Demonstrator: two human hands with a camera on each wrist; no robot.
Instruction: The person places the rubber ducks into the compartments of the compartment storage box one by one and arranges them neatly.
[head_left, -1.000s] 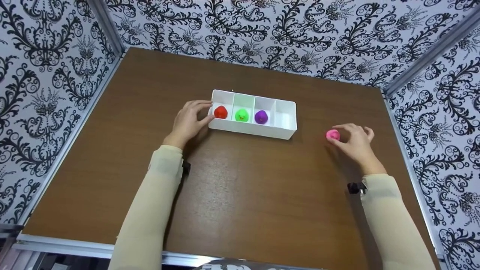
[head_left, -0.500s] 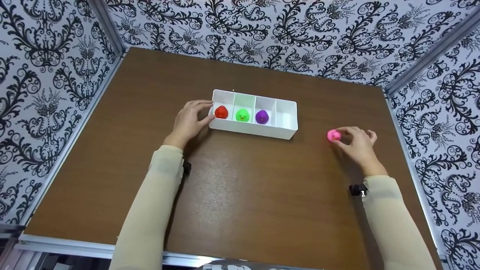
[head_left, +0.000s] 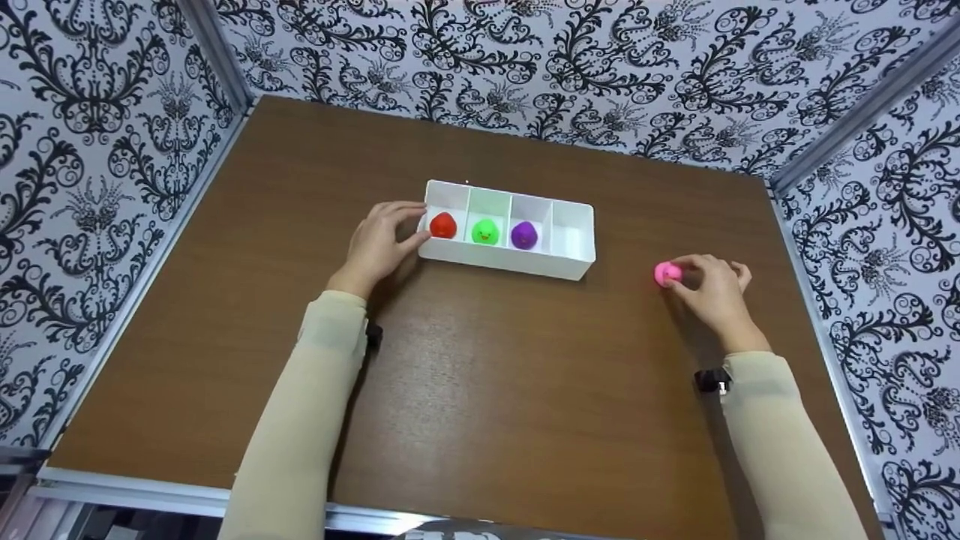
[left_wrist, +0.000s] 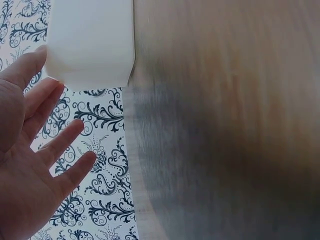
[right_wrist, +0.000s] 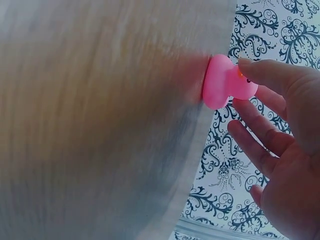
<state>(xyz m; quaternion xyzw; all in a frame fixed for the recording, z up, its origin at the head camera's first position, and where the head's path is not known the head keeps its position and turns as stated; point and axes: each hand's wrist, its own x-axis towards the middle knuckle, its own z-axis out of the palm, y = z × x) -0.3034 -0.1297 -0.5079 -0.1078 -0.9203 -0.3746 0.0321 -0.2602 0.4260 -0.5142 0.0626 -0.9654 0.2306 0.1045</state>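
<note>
My left hand (head_left: 377, 244) is at the left end of a white divided box (head_left: 502, 259), holding it there with thumb and fingertips. In the left wrist view, the thumb and forefinger touch the box (left_wrist: 92, 45) while the other fingers spread apart. A red toy (head_left: 443, 225), a green rubber duck (head_left: 485, 232) and a purple rubber duck (head_left: 523, 235) sit in separate compartments, left to right. To the box's right, my right hand (head_left: 712, 295) pinches a pink rubber duck (head_left: 664, 274) by its head. The right wrist view shows this duck (right_wrist: 217, 82) upright, its base at the tabletop.
The rightmost compartment (head_left: 573, 229) shows only its white walls. A brown wooden table (head_left: 517, 375) lies under everything. Patterned walls (head_left: 562, 67) and grey metal posts (head_left: 214, 52) enclose its back and sides.
The pink duck has tipped in the right hand's fingers, so its face came into view, and it shifted very slightly. The left hand and the box have stayed in place.
</note>
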